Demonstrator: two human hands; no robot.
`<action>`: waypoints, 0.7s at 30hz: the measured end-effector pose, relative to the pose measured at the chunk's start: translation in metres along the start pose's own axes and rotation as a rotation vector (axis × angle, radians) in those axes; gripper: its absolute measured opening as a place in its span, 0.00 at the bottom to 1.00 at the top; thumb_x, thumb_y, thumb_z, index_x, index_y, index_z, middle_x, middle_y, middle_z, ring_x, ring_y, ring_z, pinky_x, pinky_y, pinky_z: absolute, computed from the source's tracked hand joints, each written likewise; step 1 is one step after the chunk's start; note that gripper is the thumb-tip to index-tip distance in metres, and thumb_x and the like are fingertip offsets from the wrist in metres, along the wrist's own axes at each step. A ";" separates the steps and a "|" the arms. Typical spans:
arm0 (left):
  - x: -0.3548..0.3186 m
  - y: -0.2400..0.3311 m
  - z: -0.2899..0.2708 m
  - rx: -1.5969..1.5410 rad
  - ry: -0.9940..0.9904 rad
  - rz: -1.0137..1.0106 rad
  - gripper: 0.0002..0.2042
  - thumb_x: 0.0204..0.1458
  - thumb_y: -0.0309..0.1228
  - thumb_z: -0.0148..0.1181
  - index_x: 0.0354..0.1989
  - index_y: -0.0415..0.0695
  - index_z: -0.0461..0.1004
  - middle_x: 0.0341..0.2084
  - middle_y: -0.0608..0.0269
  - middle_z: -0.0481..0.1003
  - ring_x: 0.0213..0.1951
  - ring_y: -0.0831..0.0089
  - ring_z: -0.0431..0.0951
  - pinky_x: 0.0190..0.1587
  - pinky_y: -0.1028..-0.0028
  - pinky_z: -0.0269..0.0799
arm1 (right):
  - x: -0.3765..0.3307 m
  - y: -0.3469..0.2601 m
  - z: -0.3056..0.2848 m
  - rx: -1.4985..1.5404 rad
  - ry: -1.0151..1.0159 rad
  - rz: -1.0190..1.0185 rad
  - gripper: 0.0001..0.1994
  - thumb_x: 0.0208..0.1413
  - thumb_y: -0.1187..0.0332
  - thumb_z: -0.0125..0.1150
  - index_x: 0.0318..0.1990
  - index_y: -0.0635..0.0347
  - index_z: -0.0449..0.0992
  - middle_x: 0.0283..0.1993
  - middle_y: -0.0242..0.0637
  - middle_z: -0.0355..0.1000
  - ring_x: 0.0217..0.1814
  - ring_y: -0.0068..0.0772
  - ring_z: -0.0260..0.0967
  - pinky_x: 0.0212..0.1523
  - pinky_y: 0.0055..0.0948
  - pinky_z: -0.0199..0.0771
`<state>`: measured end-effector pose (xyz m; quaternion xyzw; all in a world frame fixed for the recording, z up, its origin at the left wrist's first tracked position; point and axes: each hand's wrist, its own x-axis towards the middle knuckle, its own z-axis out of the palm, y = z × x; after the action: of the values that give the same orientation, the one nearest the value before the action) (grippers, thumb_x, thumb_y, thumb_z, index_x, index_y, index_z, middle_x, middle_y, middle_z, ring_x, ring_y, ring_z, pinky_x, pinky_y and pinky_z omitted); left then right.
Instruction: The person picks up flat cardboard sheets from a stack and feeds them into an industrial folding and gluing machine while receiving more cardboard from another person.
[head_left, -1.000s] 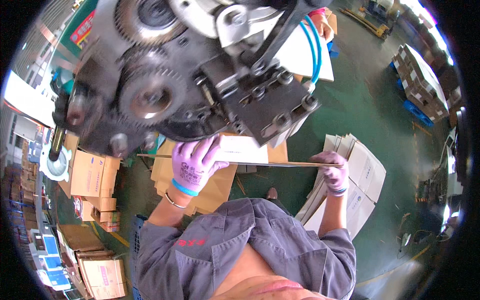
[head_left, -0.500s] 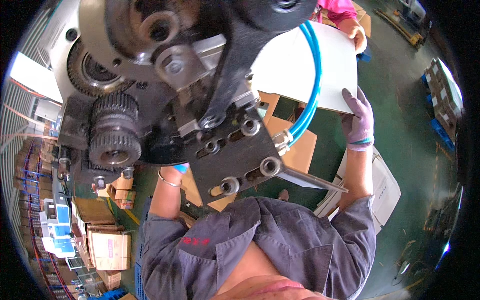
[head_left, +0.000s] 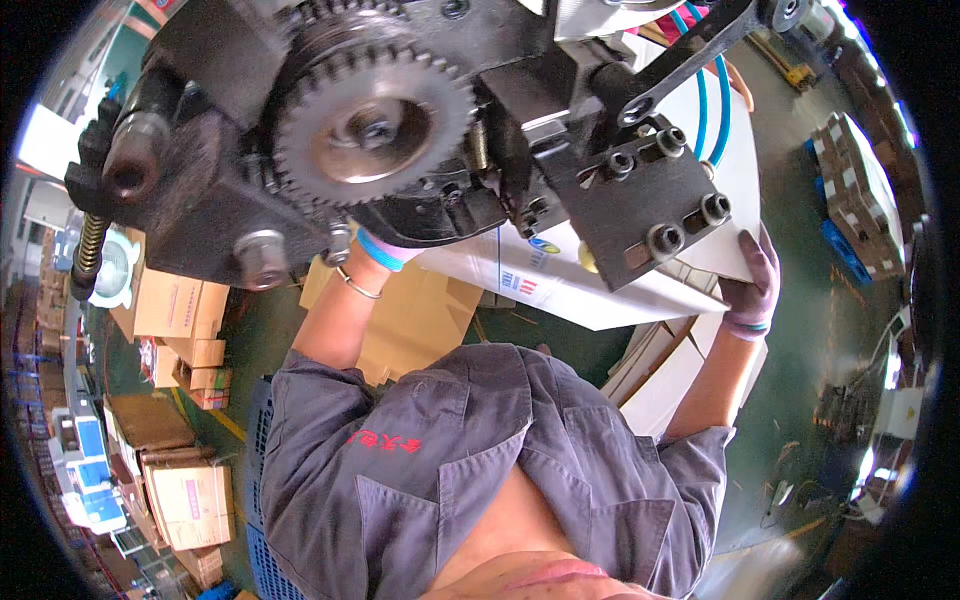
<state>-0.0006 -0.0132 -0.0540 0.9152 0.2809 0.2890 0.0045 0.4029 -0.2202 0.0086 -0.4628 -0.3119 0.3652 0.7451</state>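
The right hand (head_left: 752,283), in a purple glove, was clamped on the white cardboard (head_left: 570,300) near the sheet's right-hand corner, its fingertips lying over the edge. The underside of that grip could not be seen.

The left hand (head_left: 372,246) reached in at the opposite end of the cardboard, but the black machine (head_left: 220,210) covered nearly all of it. Only the end of the glove, with its blue cuff, and the bare wrist with a bracelet (head_left: 358,284) came out below the machine's lower edge, so whether the fingers were apart, together or gripping anything could not be told.

The cardboard was held up above the green floor (head_left: 810,375), between the hands and behind the machine. Its printed near face pointed down toward the person, while a plate with bolts hid part of its middle. A pale spot beside that plate was too small to identify.

At the cardboard's far edge, another person's hand (head_left: 741,88) showed in part, mostly cut off behind the machine's arm and the blue hoses (head_left: 722,110). Brown sheets (head_left: 420,320) lay below the left wrist; flat white cartons (head_left: 660,375) stood below the right hand, partly covered by the forearm.
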 end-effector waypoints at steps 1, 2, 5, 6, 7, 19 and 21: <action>-0.005 -0.005 0.003 0.268 0.072 0.074 0.28 0.55 0.42 0.49 0.64 0.45 0.54 0.63 0.56 0.55 0.63 0.60 0.55 0.66 0.60 0.47 | -0.005 0.001 0.005 -0.086 0.032 0.018 0.22 0.50 0.69 0.56 0.52 0.73 0.68 0.43 0.43 0.73 0.43 0.35 0.72 0.46 0.28 0.70; -0.006 -0.010 0.012 0.237 0.157 0.111 0.28 0.56 0.42 0.48 0.63 0.45 0.55 0.63 0.55 0.56 0.63 0.60 0.55 0.65 0.60 0.47 | -0.007 0.005 0.010 -0.117 0.038 0.007 0.22 0.50 0.69 0.56 0.52 0.72 0.68 0.42 0.42 0.73 0.42 0.33 0.72 0.45 0.26 0.70; -0.001 -0.027 0.011 0.425 0.019 0.103 0.24 0.52 0.44 0.49 0.57 0.46 0.64 0.54 0.55 0.67 0.57 0.60 0.63 0.63 0.59 0.52 | -0.010 0.025 0.021 -0.004 0.092 0.055 0.21 0.51 0.68 0.54 0.52 0.70 0.69 0.44 0.40 0.73 0.39 0.31 0.72 0.43 0.25 0.71; -0.004 -0.038 0.014 0.746 -0.015 0.167 0.22 0.50 0.43 0.52 0.52 0.46 0.69 0.50 0.55 0.71 0.54 0.59 0.67 0.60 0.58 0.56 | -0.004 0.036 0.006 -0.045 0.090 0.045 0.21 0.52 0.68 0.54 0.52 0.70 0.68 0.45 0.40 0.72 0.40 0.31 0.72 0.44 0.26 0.71; 0.005 -0.032 0.002 0.279 0.061 0.032 0.21 0.49 0.40 0.55 0.51 0.44 0.70 0.49 0.54 0.71 0.53 0.54 0.68 0.59 0.56 0.57 | -0.001 0.043 -0.009 -0.081 0.088 0.041 0.21 0.52 0.68 0.53 0.53 0.70 0.68 0.46 0.40 0.72 0.41 0.31 0.72 0.45 0.27 0.71; 0.024 -0.030 0.000 0.066 -0.003 0.100 0.19 0.45 0.33 0.60 0.47 0.46 0.68 0.42 0.58 0.71 0.45 0.61 0.69 0.46 0.62 0.63 | -0.042 0.033 0.037 -0.695 0.014 -0.458 0.18 0.50 0.73 0.51 0.49 0.70 0.71 0.51 0.45 0.70 0.48 0.36 0.68 0.53 0.28 0.65; 0.022 -0.038 0.008 0.079 0.056 0.156 0.18 0.41 0.31 0.63 0.43 0.46 0.68 0.36 0.61 0.72 0.37 0.64 0.72 0.37 0.64 0.69 | -0.043 0.037 0.039 -0.488 0.063 -0.332 0.24 0.40 0.84 0.47 0.50 0.68 0.71 0.51 0.53 0.69 0.52 0.49 0.68 0.54 0.33 0.66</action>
<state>-0.0004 0.0314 -0.0556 0.9252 0.2201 0.3030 -0.0617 0.3390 -0.2263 -0.0156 -0.5821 -0.4385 0.1380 0.6706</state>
